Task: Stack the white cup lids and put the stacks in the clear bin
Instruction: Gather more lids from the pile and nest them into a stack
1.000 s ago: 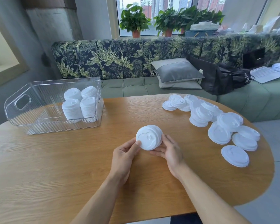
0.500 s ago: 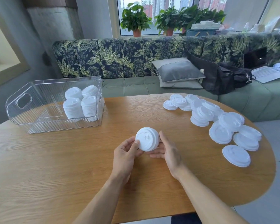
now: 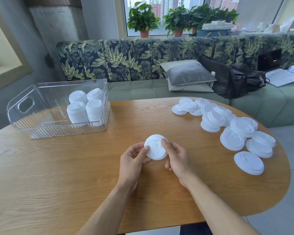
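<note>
The left hand (image 3: 132,161) and right hand (image 3: 177,158) are gripping a stack of white cup lids (image 3: 155,150) between them, low over the wooden table (image 3: 58,170), thumbs pressing on its top face and fingers curling behind its edges. Four lid stacks (image 3: 85,107) are standing in the clear bin (image 3: 41,92) to the left, while loose lids (image 3: 231,129) are lying scattered to the right.

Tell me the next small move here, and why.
Probably carry the held lids toward the bin and set them beside the four stacks already inside. Both the left hand and right hand grip them over the table, apart from the loose lids at right.
</note>
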Tool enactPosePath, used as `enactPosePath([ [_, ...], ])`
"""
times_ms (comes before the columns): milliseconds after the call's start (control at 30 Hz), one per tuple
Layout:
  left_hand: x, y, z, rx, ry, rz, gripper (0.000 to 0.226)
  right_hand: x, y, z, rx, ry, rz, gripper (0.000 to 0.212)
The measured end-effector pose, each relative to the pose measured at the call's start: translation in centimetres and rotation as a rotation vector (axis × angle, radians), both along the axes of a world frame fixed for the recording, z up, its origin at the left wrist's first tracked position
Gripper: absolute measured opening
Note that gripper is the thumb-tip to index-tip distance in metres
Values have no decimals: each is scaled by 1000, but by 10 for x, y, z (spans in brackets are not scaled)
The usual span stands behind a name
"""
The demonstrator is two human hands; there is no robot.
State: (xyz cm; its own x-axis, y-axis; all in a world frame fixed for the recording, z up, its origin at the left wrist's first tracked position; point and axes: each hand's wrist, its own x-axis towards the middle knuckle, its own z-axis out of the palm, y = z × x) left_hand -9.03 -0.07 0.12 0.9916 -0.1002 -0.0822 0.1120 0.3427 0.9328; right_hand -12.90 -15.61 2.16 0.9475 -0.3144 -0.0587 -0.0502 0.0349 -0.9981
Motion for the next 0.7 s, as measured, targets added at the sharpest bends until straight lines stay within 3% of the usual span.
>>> enactPosePath([
  [200,0,1,-2,14,-6,10,42,0,0,-1,-41,5,-3,50],
  [367,1,2,-3,68,-15,-15,42,1,-4,1,14,-3,0,21],
  [467,0,2,-2,64,-14,-15,42,1,-7,3,38,1,19,16],
  [700,-5,-2,0,132,-55,31,33,4,-2,1,105,38,-55,27],
])
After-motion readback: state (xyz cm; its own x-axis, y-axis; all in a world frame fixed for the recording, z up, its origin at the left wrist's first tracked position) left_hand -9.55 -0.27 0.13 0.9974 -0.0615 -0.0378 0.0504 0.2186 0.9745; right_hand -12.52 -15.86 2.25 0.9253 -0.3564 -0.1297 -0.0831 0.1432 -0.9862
